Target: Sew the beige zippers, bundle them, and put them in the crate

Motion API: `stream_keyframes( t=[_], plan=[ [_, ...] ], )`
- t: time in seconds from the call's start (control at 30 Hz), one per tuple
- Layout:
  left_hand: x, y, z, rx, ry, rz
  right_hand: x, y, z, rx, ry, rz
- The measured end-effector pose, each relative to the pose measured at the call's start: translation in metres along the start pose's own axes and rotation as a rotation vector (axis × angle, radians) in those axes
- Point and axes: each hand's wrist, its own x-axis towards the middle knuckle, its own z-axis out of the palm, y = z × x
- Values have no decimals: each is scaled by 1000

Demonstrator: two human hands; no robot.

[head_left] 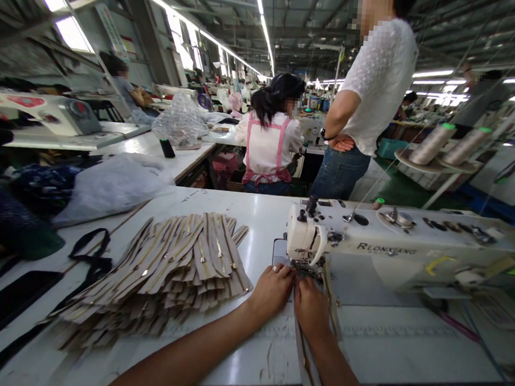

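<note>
Close together at the needle end of a white sewing machine, both my hands have their fingers bent and closed. A beige zipper strip with gold-coloured teeth runs from under my right hand down over the table's front edge. My left hand, with a ring on one finger, presses in at the strip's far end, just left of my right fingertips. What lies right under the fingertips is hidden. Another strip hangs beside the machine head, to the right of my right hand. A large pile of zippers lies left of my hands.
Thread cones stand on a holder behind the machine. At the left are a clear plastic bag, a black strap and a dark sleeve. Ahead, one person sits sewing and another stands.
</note>
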Motion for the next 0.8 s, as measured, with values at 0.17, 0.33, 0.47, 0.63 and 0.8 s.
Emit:
stream_keyframes(
  t=[0.17, 0.33, 0.47, 0.63, 0.8],
  plan=[
    [-5, -2, 1, -57, 37, 2, -1, -1, 0, 9, 13, -2],
    [-6, -2, -3, -86, 73, -19, 0, 0, 0, 4, 29, 1],
    [-4, -2, -6, -82, 54, -25, 0, 0, -2, -2, 21, 5],
    [-5, -2, -10, -89, 41, -17, 0, -1, -8, 55, 8, -22],
    [-7, -3, -12, -127, 63, 8, -13, 3, -11, 169, 2, -26]
  ],
)
